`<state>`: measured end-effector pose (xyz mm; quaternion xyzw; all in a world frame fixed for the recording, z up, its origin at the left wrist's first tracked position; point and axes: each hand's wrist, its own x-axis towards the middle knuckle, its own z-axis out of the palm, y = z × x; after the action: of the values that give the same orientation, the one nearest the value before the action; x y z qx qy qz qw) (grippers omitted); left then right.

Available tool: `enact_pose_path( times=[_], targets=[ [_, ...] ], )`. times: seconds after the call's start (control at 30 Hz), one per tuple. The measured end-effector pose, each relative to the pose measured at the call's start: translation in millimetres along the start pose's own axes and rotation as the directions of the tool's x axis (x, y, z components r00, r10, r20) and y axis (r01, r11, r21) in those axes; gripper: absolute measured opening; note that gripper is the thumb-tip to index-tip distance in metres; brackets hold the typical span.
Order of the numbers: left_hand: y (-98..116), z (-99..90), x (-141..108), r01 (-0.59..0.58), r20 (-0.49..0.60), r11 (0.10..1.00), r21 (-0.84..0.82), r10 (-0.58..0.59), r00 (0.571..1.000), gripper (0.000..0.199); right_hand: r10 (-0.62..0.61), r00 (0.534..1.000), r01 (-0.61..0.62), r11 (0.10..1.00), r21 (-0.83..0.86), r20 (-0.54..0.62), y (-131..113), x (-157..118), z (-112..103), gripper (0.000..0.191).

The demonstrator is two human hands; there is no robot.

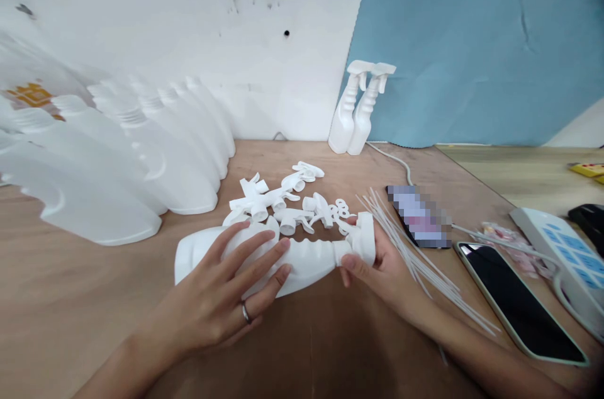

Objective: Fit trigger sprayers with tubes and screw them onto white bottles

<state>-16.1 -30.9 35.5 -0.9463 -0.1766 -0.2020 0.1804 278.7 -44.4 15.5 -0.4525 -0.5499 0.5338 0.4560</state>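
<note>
A white plastic spray bottle [309,267] lies on its side across the front of the table, base to the left. My left hand [231,286], with a ring on one finger, rests over its body with fingers curved around it. At the neck, my right hand [377,267] grips the trigger sprayer head [364,236] between thumb and fingers; part of those fingers is hidden behind the head. Just beyond the bottle lies a loose pile of white trigger sprayer heads [264,201]. Small white rings [340,207] are beside the pile.
Several open-necked white bottles [174,147] stand at the left. Two bottles with sprayers [361,112] stand against the back wall. Thin white tubes [425,267] lie right of my hand, near a lit phone [419,216], a dark phone [521,301] and a power strip [566,254] with cables.
</note>
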Motion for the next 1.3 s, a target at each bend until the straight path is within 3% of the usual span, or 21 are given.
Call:
enact_pose_path(
  times=[0.13,0.33,0.47,0.6,0.77,0.87,1.0,1.13,1.3],
  targets=[
    [-0.5,-1.7,0.7,0.000,-0.010,1.000,0.030,0.001,1.000,0.045,0.064,0.994,-0.070,0.995,0.076,0.086,-1.8,4.4,-5.2,0.070],
    [1.3,-4.5,1.2,-0.008,-0.017,1.000,0.006,0.008,1.000,0.042,0.102,0.995,-0.101,0.994,-0.044,0.012,4.8,5.6,-10.0,0.033],
    [4.2,-2.9,0.6,-0.038,-0.016,0.999,-0.010,0.038,0.999,0.039,0.097,0.993,-0.090,0.992,-0.091,0.070,6.2,4.8,-9.9,0.037],
    [6.8,-3.3,2.0,-0.023,0.001,1.000,-0.019,0.023,1.000,0.041,0.106,0.993,-0.106,0.994,-0.012,0.049,8.4,3.4,-7.0,0.040],
    [10.7,-7.8,7.0,-0.034,0.002,0.999,0.029,0.033,0.999,0.045,0.192,0.978,-0.178,0.971,0.161,-0.080,7.8,-0.8,3.9,0.040],
    [9.4,-7.5,7.8,-0.031,0.012,0.999,0.019,0.031,0.999,0.044,0.219,0.972,-0.196,0.955,0.224,-0.082,4.6,-0.4,10.3,0.042],
    [3.4,-7.5,5.3,0.009,0.052,0.998,-0.063,-0.005,0.999,0.046,0.222,0.974,-0.218,0.973,0.072,-0.050,5.0,3.0,7.1,0.049],
    [1.1,-11.5,2.8,0.046,0.037,0.992,-0.115,-0.042,0.998,0.047,0.125,0.992,-0.124,0.984,-0.127,0.003,7.9,4.7,-3.6,0.058],
    [9.2,-15.8,12.1,0.106,0.081,0.984,-0.147,-0.094,0.992,0.051,0.124,0.992,-0.123,0.990,-0.063,0.005,15.7,4.7,-5.8,0.057]
  ],
)
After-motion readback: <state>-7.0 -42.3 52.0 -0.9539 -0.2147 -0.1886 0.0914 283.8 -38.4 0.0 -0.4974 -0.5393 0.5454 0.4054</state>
